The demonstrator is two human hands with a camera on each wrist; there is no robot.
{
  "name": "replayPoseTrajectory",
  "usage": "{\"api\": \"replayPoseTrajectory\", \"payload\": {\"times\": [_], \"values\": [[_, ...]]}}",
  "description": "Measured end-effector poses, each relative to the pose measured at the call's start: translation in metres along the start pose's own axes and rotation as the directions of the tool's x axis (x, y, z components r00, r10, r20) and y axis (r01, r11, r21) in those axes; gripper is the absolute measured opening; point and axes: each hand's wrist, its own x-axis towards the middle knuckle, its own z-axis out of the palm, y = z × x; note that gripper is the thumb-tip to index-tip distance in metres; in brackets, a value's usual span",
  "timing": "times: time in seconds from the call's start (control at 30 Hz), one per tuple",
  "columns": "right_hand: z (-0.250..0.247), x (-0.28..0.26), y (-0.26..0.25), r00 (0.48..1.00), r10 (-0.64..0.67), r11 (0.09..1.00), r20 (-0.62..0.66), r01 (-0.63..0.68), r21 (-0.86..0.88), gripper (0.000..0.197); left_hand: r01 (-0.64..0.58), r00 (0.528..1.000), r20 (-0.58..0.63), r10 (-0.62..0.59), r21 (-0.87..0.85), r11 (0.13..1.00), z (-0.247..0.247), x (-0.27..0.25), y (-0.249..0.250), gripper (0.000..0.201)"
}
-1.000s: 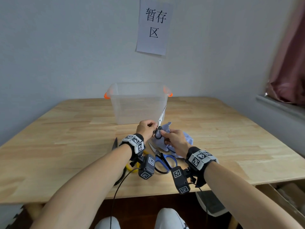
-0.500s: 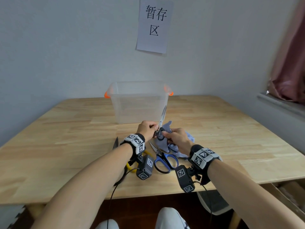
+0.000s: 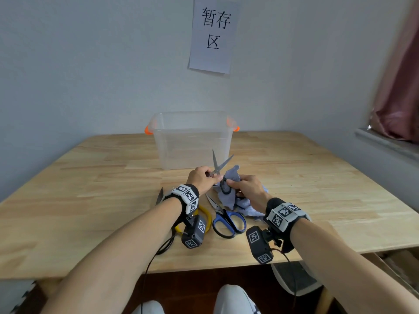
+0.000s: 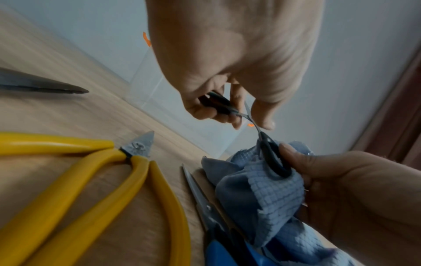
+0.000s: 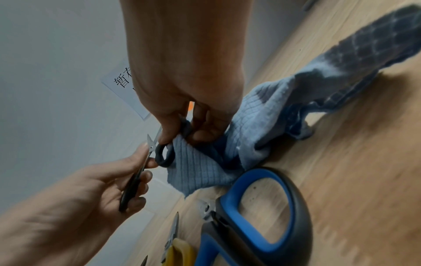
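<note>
Four cutting tools, one cloth, one bin.
The scissors number three: black-handled scissors (image 3: pixel 216 166), blue-handled scissors (image 3: pixel 226 219) and yellow-handled scissors (image 4: pixel 56 144); a fourth tool shows only as one pointed blade (image 3: pixel 160 196), its handle hidden. There is one blue-grey cloth (image 3: pixel 227 197), one clear plastic bin (image 3: pixel 192 143) with two orange handles (image 3: pixel 147 130), one paper sign (image 3: pixel 213 35) and one wooden table (image 3: pixel 90 182).
</note>
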Motion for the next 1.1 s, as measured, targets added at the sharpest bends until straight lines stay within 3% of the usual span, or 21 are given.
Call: {"api": "replayPoseTrajectory", "payload": {"times": [0.13,0.27,0.6,0.7,0.83,1.0,1.1], "values": [[-0.005,-0.003,-0.002,0.999,0.010,0.994,-0.044,-0.005,0.108,0.020,0.012,0.999,-0.035,-0.012,-0.005,1.000,0.000,0.000,-0.004,0.036],[-0.014,0.001,-0.005,0.982,0.113,0.969,-0.152,-0.075,0.233,0.038,0.001,0.999,-0.048,-0.002,-0.008,1.000,-0.002,0.001,-0.009,0.037],[-0.023,0.009,0.002,0.971,0.070,0.964,-0.230,-0.006,0.265,0.027,-0.037,0.995,-0.093,0.036,-0.016,0.999,-0.006,0.002,-0.007,0.043],[-0.021,0.010,0.000,0.983,0.056,0.972,-0.177,-0.013,0.234,0.020,-0.053,0.996,-0.076,0.053,-0.003,0.999,-0.005,0.002,-0.002,0.044],[-0.014,0.009,-0.006,0.997,0.053,0.946,-0.064,-0.029,0.323,0.030,-0.082,0.995,-0.059,0.082,0.009,0.997,-0.002,0.001,0.003,0.047],[-0.012,0.002,-0.012,0.984,0.026,0.898,0.179,-0.101,0.427,0.036,-0.093,0.994,-0.059,0.096,0.048,0.994,0.001,-0.001,0.004,0.047],[-0.012,0.003,-0.011,0.979,0.049,0.871,0.198,-0.139,0.472,0.033,-0.098,0.993,-0.051,0.102,0.074,0.992,0.000,-0.002,0.006,0.046]]}}
